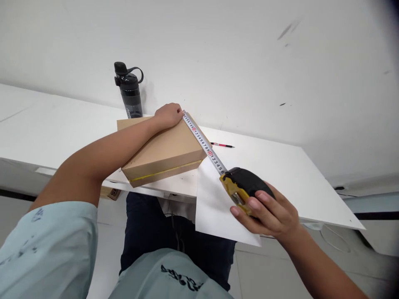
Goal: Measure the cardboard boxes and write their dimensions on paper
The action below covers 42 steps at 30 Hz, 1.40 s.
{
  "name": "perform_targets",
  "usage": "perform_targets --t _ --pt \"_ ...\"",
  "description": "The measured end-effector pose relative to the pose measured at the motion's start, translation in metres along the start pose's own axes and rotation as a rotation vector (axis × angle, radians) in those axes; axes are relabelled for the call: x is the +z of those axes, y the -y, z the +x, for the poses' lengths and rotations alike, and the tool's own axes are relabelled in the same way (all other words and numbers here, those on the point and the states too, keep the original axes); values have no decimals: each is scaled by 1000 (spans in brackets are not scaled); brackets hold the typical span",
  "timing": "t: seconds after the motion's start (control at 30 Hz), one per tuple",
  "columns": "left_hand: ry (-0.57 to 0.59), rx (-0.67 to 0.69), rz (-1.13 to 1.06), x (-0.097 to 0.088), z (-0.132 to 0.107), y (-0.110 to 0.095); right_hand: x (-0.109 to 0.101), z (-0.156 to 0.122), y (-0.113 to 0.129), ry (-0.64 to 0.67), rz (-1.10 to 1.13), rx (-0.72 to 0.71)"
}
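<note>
A brown cardboard box (162, 147) with a yellow strip along its near side lies on the white table. My right hand (271, 214) is closed round a black and yellow tape measure (247, 185), held off the box's near right corner. Its metal blade (204, 143) is pulled out and runs slantwise over the right part of the box top to the far edge. There my left hand (169, 115) is closed at the blade's free end, its fingertips partly hidden. My left forearm crosses above the box.
Behind the box a dark water bottle (130, 95) stands against the wall. A red and black pen (222, 145) lies right of the box. Under the tape measure, a white paper sheet (212, 207) hangs over the front edge of the table (280, 166).
</note>
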State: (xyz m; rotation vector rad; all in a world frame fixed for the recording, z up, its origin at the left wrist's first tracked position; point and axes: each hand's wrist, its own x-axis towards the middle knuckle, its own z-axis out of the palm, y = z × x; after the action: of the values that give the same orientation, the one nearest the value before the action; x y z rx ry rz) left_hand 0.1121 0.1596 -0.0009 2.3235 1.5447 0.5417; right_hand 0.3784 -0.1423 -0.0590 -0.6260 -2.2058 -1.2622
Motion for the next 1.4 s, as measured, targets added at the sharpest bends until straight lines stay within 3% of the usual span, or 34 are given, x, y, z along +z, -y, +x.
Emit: perform_targets --t 0.23,0.57,0.73,1.4 --pt "-16 12 8 1 -1 0 15 9 -7 3 -100 16" --pt "-15 18 20 0 -3 -1 68 23 -19 -66 -215 55" --pt "-7 24 43 1 -3 -2 85 33 -25 -112 -168 48" --pt "-7 28 68 1 -4 -3 93 32 -23 -179 -156 119"
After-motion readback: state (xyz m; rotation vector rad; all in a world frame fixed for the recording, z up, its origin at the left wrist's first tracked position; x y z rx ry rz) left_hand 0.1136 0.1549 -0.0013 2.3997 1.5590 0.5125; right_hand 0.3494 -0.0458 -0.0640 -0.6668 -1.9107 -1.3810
